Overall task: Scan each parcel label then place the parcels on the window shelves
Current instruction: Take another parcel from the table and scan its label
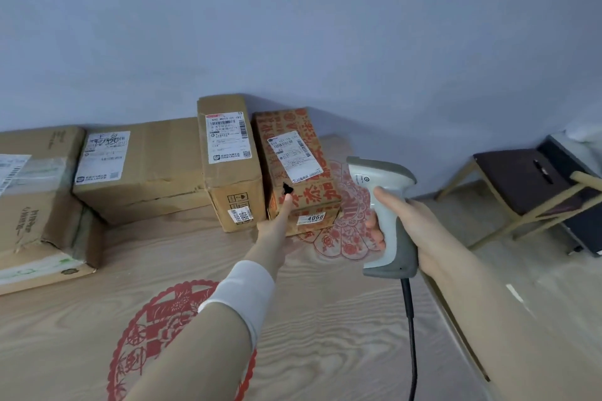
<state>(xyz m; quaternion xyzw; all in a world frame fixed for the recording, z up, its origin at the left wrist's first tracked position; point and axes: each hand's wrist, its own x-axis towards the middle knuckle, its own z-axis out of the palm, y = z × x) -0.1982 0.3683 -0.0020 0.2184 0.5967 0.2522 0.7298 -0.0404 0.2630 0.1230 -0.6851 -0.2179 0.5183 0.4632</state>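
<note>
A handheld barcode scanner (384,192) is gripped by the right hand (402,221), fingers wrapped round its grey handle and its head turned toward a red-printed parcel (301,172). A black cable (412,335) is seen hanging from the handle's base. The parcel is stood on a wood-grain table (325,319), near its far edge by the wall, with a white shipping label (293,155) on its top face (a small sticker reading 4068 is stuck on the front). One straight finger of the left hand (275,228) is laid against the parcel's front left edge; the remaining fingers are hidden, so a grasp cannot be confirmed. A taller brown parcel (231,159) is set just beside it on the left, and two wider cartons (140,166) are lined up further left.
</note>
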